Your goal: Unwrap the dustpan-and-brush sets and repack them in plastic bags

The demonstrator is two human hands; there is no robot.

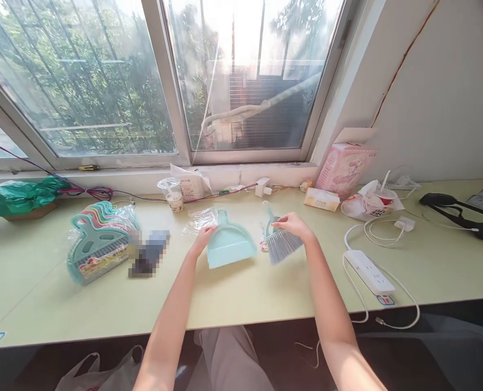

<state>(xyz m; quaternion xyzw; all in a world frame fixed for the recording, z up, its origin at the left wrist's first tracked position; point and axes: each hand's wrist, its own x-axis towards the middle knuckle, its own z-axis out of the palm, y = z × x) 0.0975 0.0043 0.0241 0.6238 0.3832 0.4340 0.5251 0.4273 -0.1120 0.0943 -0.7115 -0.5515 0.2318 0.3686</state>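
Observation:
A light teal dustpan (pixel 231 244) is at the middle of the table, its handle pointing toward the window. My left hand (pixel 204 239) grips its left edge, fingers closed. To the right is a small hand brush (pixel 284 245) with grey bristles facing me and a teal handle. My right hand (pixel 294 225) is closed on the brush near its head. Part of a printed card (pixel 263 237) shows beside the brush. Crumpled clear plastic wrap (pixel 198 221) lies just behind my left hand.
Several wrapped dustpan-and-brush sets (pixel 99 244) are stacked at left, beside a blurred-out object (pixel 150 254). Behind stand a plastic cup (pixel 171 194) and a tissue pack (pixel 322 199). A white power strip (pixel 369 271) with loose cables lies right, near the table's front edge.

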